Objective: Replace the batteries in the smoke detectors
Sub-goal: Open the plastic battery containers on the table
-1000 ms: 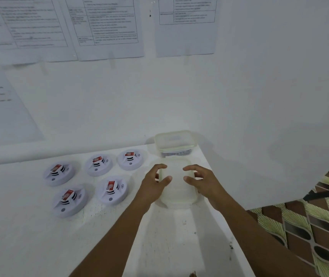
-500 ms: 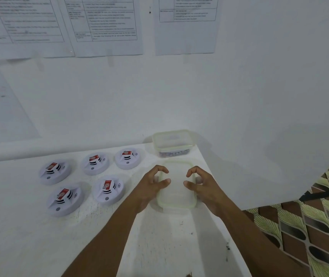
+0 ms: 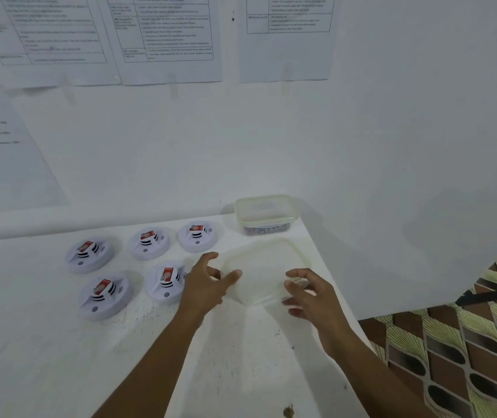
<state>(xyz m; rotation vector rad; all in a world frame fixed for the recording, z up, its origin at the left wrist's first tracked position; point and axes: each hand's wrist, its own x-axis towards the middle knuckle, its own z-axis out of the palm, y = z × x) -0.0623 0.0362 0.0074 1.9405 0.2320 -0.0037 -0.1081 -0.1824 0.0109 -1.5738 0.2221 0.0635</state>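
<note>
Smoke detectors (image 3: 103, 294), five in number, are shown in two rows on a white desk (image 3: 60, 372), at about ten o'clock from the person's hands, with none yet taken up. Nearest the camera, the left hand (image 3: 206, 282) and the right hand (image 3: 313, 292) are held apart with fingers spread and loosely bent. They are placed at nine o'clock and four o'clock of a clear, shallow container (image 3: 266, 267) that rests on the desk between them. Nothing is gripped by either hand; whether the fingertips touch the container's rim cannot be told through the blur. No contents can be made out in this near container, and whether it is a tub or an upturned lid is unclear.

The step in hand is judged to be preparation: a receptacle appears set at the ready, and the battery swap itself has not been started. Each detector is seen with a red-and-white piece on its raised centre, too small to identify.

At twelve o'clock, against the wall (image 3: 392, 146), a second container (image 3: 266, 214) is closed by a lid, and small dark objects, possibly batteries, are visible at its bottom. The next move is thought to call for a detector to be picked up and opened, or for the lidded container to be unsealed. Printed sheets (image 3: 168, 37) are fixed to the wall beyond.
</note>
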